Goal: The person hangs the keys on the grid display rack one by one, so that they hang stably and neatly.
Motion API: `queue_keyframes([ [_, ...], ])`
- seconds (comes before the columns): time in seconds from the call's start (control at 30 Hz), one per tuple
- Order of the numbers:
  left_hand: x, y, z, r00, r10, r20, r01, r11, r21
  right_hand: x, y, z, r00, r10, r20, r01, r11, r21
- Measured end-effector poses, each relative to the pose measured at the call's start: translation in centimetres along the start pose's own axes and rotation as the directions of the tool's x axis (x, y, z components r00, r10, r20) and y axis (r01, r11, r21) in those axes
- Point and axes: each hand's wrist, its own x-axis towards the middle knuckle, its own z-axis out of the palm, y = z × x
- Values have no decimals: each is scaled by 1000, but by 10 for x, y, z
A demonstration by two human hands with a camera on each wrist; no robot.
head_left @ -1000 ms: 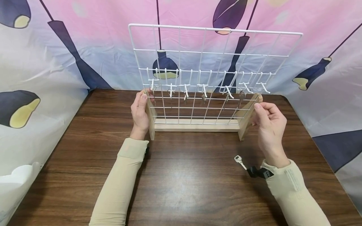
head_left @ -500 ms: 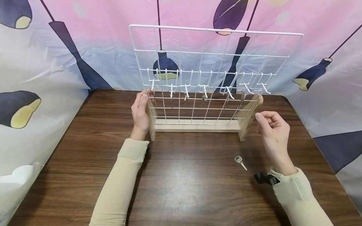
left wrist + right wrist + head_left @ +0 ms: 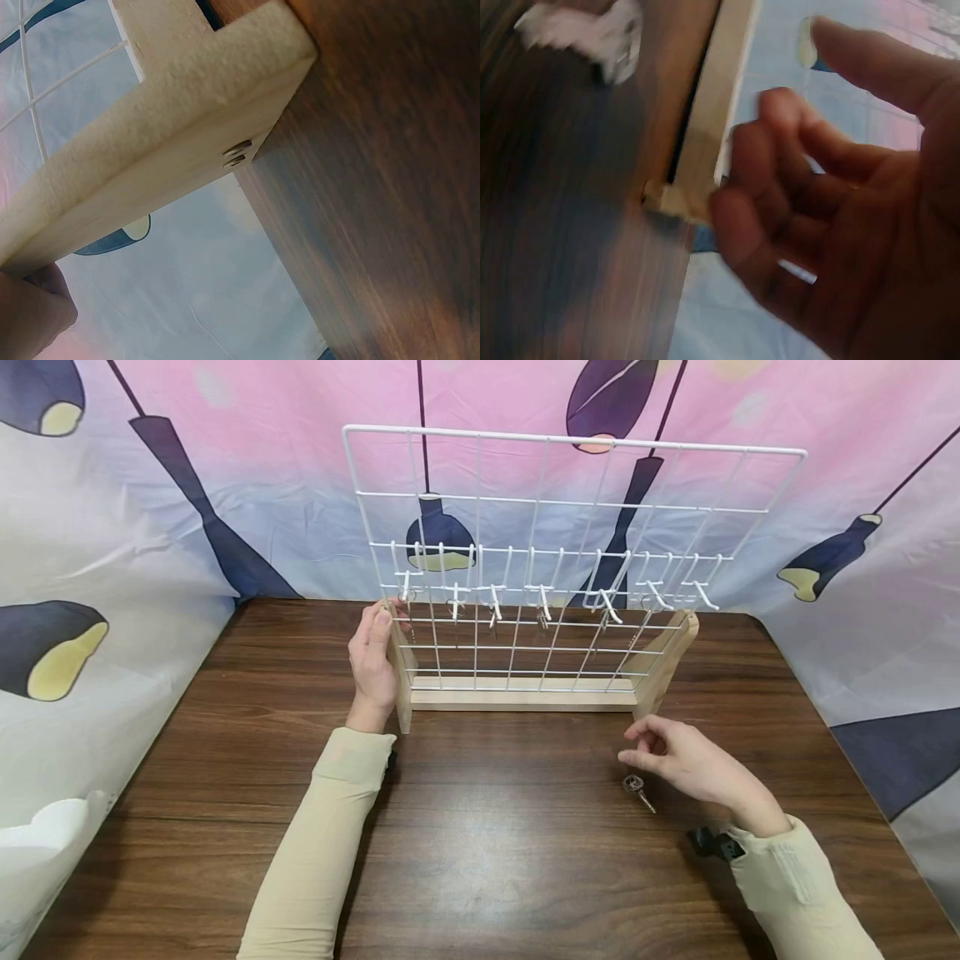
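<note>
A white wire grid rack [image 3: 570,440] stands in a wooden base [image 3: 525,701]. Several white hooks run across it, and small keys or rings hang from most of them. My left hand [image 3: 372,664] grips the rack's left wooden side, with the thumb in front; the left wrist view shows this wooden side [image 3: 150,142] close up. A single silver key [image 3: 636,790] lies on the table in front of the rack's right end. Just above and right of it hovers my right hand [image 3: 686,762], fingers loosely bent and holding nothing. The key [image 3: 592,34] appears blurred in the right wrist view.
The brown wooden table [image 3: 480,868] ends at a back edge behind the rack. A printed fabric curtain [image 3: 300,468] hangs close behind and on both sides. White plastic-like material [image 3: 56,835] sits at the left edge.
My right hand has come away from the rack's right wooden side, moved toward me and turned inward over the table near the key. The left hand has kept its place.
</note>
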Motion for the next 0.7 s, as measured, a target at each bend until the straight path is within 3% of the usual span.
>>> queue_keyframes([
  [0.2, 0, 0, 0, 1000, 0, -4, 0, 1000, -1, -3, 4, 4, 993, 34, 110, -15, 986, -167],
  [0.4, 0, 0, -1, 1000, 3, 2, -3, 1000, 29, -3, 6, 8, 984, 97, 147, -65, 976, -207],
  [0.7, 0, 1, -1, 1000, -7, 6, 7, 1000, 30, 1, 8, 11, 975, 130, 181, -78, 960, -268],
])
